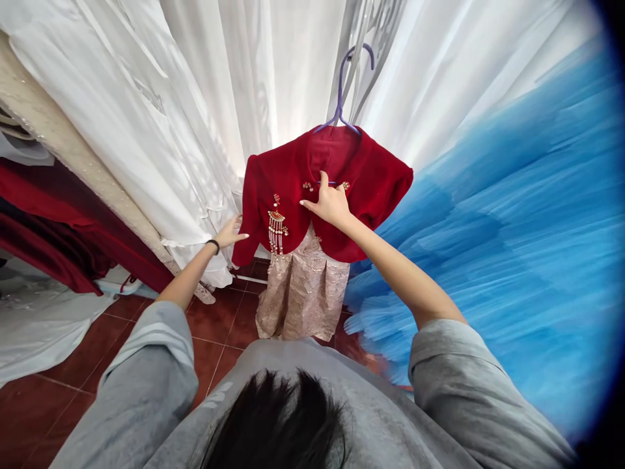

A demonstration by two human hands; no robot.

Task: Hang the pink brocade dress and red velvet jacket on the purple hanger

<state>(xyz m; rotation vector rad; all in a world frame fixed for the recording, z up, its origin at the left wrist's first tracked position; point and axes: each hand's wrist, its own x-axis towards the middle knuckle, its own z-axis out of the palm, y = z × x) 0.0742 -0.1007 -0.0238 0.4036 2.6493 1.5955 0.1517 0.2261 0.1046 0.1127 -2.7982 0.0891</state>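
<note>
A dark red velvet jacket [375, 169] with beaded tassel ornaments hangs on a purple hanger [340, 91] in front of me. Beneath it shows a pale pink-gold brocade skirt [310, 293]. At the jacket's front opening, just below the collar, my right hand [332, 205] grips the edge; its thumb and index finger stick out, while the other fingers are curled and partly hidden. My left hand [227, 236] is at the sleeve on the left, thumb across the front and fingertips partly hidden behind the cloth.
White drapes [234, 65] hang behind and to the left. A large blue tulle garment [512, 228] fills the right side, close to my right arm. Dark red cloth [73, 234] and a cream beaded garment [88, 150] hang at left above the red tile floor [215, 332].
</note>
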